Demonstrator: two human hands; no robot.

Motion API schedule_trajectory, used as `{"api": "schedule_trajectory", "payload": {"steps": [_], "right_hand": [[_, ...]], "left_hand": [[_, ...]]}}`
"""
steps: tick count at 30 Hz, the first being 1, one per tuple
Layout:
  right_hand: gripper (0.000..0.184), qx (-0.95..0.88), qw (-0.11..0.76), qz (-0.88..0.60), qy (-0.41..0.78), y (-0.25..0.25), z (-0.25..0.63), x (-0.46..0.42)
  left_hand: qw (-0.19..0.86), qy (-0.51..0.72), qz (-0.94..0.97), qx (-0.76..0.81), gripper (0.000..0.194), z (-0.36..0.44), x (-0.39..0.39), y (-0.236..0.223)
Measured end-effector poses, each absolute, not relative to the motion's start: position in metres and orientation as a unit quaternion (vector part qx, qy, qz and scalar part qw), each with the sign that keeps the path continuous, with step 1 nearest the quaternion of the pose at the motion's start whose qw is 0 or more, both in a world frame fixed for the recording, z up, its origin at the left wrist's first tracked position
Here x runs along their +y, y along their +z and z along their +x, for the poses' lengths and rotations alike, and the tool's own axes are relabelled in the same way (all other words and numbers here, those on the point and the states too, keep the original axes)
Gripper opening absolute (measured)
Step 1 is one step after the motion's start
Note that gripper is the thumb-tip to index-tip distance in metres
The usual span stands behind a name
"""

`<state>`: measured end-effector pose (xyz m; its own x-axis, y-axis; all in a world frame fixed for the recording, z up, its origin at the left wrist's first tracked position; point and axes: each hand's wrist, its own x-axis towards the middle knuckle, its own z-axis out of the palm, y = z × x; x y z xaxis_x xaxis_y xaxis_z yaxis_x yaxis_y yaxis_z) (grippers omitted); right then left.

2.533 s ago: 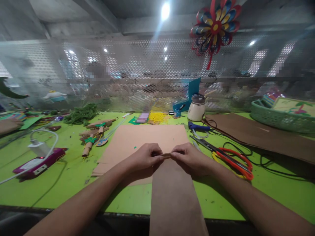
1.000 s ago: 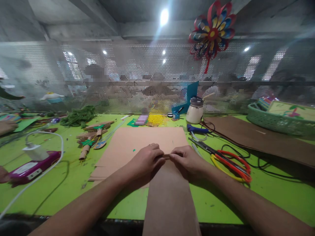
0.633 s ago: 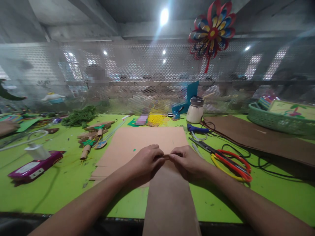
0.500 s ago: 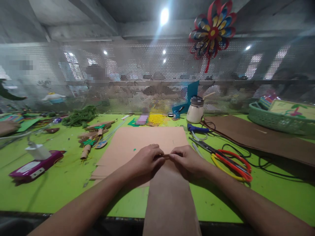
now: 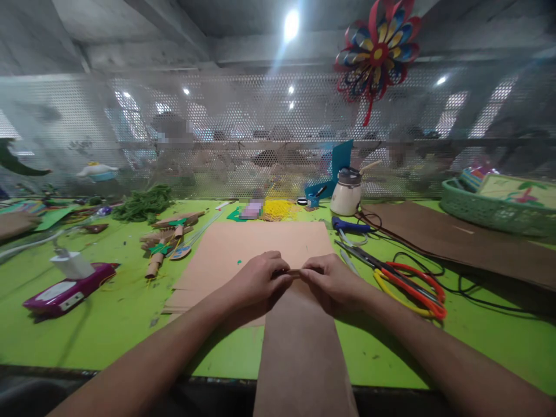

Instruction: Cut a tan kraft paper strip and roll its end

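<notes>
A long strip of brown paper runs from my hands down past the near table edge. Its far end is folded or rolled into a narrow edge, pinched by both hands. My left hand grips the left side of that edge between thumb and fingers. Close by on the right, my right hand pinches the other side, leaving a short gap between the two thumbs. Under and beyond the hands lies a stack of light tan paper sheets. A small green scrap rests on it.
Scissors with red and yellow handles lie at right, near a blue glue gun and black cable. Behind stands a cream jar. A green basket sits far right. Cardboard figures and a purple power strip are at left.
Both hands keep their pinch on the paper's edge with hardly any movement. The whole view has shifted slightly, so things on the table appear a little higher and further right.
</notes>
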<state>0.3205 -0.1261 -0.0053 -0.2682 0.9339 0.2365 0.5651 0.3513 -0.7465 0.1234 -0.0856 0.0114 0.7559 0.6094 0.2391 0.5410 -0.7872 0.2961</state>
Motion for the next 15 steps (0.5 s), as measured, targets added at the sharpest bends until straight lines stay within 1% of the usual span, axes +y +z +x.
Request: {"api": "schedule_trajectory", "payload": {"steps": [4, 6, 10, 13, 15], "right_hand": [[0.028, -0.749, 0.339, -0.502, 0.270, -0.004, 0.321, -0.126], [0.028, -0.748, 0.338, -0.502, 0.274, -0.004, 0.321, -0.126], [0.027, -0.753, 0.338, -0.499, 0.263, -0.003, 0.322, -0.126], [0.027, -0.751, 0.340, -0.503, 0.260, -0.003, 0.323, -0.126], [0.027, -0.750, 0.344, -0.502, 0.258, -0.004, 0.324, -0.125]], "left_hand": [[0.107, 0.168, 0.930, 0.309, 0.023, 0.124, -0.087, 0.010], [0.106, 0.194, 0.925, 0.309, 0.022, 0.126, -0.085, 0.009], [0.095, 0.322, 0.895, 0.295, 0.019, 0.122, -0.083, 0.024], [0.096, 0.386, 0.881, 0.255, 0.016, 0.103, -0.099, 0.052], [0.074, 0.451, 0.855, 0.243, 0.010, 0.085, -0.120, 0.069]]}}
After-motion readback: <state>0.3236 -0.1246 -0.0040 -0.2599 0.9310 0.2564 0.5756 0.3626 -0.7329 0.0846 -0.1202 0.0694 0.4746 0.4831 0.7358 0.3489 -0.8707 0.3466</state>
